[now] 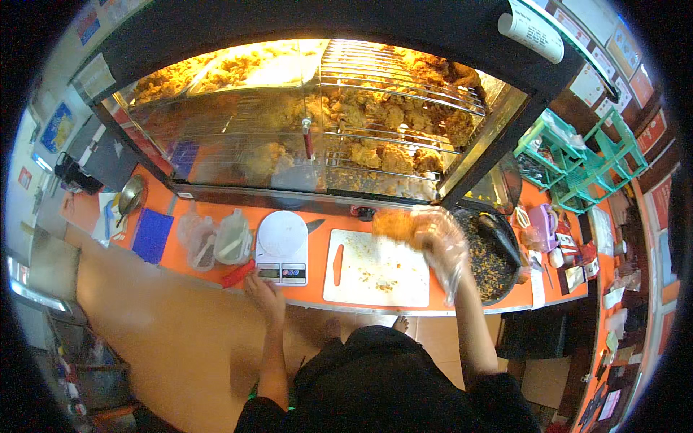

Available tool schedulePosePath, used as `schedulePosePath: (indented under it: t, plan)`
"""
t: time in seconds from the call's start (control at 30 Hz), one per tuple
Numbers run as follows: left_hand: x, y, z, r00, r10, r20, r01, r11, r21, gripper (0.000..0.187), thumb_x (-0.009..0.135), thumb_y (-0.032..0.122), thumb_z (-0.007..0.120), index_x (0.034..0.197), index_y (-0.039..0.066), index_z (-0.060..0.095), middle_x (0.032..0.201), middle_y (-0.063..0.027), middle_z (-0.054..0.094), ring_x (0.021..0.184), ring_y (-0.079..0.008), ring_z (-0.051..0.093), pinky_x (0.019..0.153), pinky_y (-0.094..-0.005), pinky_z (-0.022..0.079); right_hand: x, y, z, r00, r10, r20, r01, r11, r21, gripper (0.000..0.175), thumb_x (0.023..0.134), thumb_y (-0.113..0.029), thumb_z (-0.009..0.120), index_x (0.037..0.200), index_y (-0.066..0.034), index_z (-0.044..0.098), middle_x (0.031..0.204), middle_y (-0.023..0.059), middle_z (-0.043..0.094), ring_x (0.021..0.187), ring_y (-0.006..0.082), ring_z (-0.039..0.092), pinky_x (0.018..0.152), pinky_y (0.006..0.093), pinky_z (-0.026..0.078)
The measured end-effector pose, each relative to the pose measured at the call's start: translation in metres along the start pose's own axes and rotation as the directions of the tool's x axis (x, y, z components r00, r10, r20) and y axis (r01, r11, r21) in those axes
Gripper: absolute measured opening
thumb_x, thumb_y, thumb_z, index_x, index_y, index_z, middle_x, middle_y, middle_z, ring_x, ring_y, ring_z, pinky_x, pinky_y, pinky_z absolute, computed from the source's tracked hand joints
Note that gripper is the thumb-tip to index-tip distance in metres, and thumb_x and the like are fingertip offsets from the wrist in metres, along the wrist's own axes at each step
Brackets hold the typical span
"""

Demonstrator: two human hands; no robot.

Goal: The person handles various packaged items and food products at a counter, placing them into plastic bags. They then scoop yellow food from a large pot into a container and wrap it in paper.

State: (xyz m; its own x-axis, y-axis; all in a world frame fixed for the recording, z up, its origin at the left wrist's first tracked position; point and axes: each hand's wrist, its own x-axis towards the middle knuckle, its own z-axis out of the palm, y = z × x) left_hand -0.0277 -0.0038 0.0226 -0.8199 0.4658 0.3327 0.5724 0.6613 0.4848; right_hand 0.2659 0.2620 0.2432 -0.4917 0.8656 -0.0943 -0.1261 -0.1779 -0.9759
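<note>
My right hand [441, 241], in a clear plastic glove, grips a blurred golden-brown fried piece [392, 224] over the back right of a white cutting board [352, 289]. Crumbs lie on the board. My bare left hand [263, 292] is at the counter's front edge, its fingertips by a red object [238, 274], perhaps a folded cloth or packet; whether it grips this I cannot tell. Just behind that hand stands a white kitchen scale [281, 235]. A knife blade [315, 225] shows beside the scale.
A lit glass display case [308, 189] with fried chicken stands behind the board. At right is a round black tray [490, 292] of crumbs, with green plastic baskets [590, 162] beyond. Plastic containers [233, 238] and a blue pad [153, 236] sit left of the scale.
</note>
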Motion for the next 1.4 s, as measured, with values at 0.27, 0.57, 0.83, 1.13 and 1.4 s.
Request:
schedulePosePath:
  t: [0.27,0.57,0.83,1.13,1.4]
  plan:
    - [0.022,-0.066,-0.029,0.993,0.086,0.078,-0.108,0.925,0.363,0.049,0.094,0.022,0.055,0.138,0.006,0.044,0.140,-0.0146,0.046,0.131,-0.0330,0.043,0.103,-0.0549,0.032,-0.007,0.150,-0.009,0.986,-0.055,0.159,0.165,0.147,-0.975,0.037,0.086,-0.024,0.063,0.120,-0.0081,0.063,0.119,0.0133,0.065,0.106,0.0281,0.061,0.094,0.0430,0.050]
    - [0.028,-0.073,-0.060,0.874,0.249,0.417,-0.394,0.866,0.309,0.045,0.094,0.030,0.054,0.127,0.000,0.049,0.123,-0.0203,0.055,0.112,-0.0382,0.055,0.096,-0.0526,0.041,0.005,0.182,0.197,0.948,0.287,0.141,-0.115,0.718,-0.687,0.077,0.081,-0.026,0.072,0.147,-0.0105,0.034,0.121,0.0215,0.061,0.109,0.0351,0.062,0.093,0.0436,0.051]
    - [-0.027,0.014,-0.136,0.830,0.039,0.557,-0.020,0.999,-0.041,0.037,0.099,0.033,0.049,0.121,0.004,0.051,0.102,-0.0259,0.063,0.088,-0.0477,0.063,0.074,-0.0578,0.050,-0.013,0.170,0.219,0.954,0.252,0.160,-0.234,0.964,-0.125,0.037,0.096,-0.019,0.060,0.128,-0.0069,0.046,0.096,0.0132,0.062,0.071,0.0149,0.056,0.057,0.0339,0.051]
    - [-0.077,0.077,-0.153,0.558,-0.179,0.810,0.401,0.913,-0.074,0.046,0.101,0.042,0.046,0.119,0.000,0.053,0.106,-0.0282,0.063,0.093,-0.0470,0.062,0.081,-0.0539,0.048,-0.035,0.127,0.197,0.913,-0.089,0.398,0.371,0.590,-0.717,0.041,0.097,-0.034,0.055,0.121,-0.0007,0.057,0.113,0.0235,0.063,0.107,0.0374,0.062,0.089,0.0423,0.049]
    - [-0.121,0.100,-0.136,0.665,0.345,0.662,-0.115,0.924,-0.366,0.044,0.103,0.025,0.045,0.133,-0.006,0.036,0.127,-0.0299,0.048,0.117,-0.0429,0.051,0.101,-0.0460,0.038,-0.089,0.083,0.110,0.614,0.745,0.260,-0.487,0.617,-0.618,0.065,0.093,-0.063,0.051,0.096,-0.0023,0.071,0.091,0.0190,0.071,0.086,0.0261,0.067,0.082,0.0374,0.051]
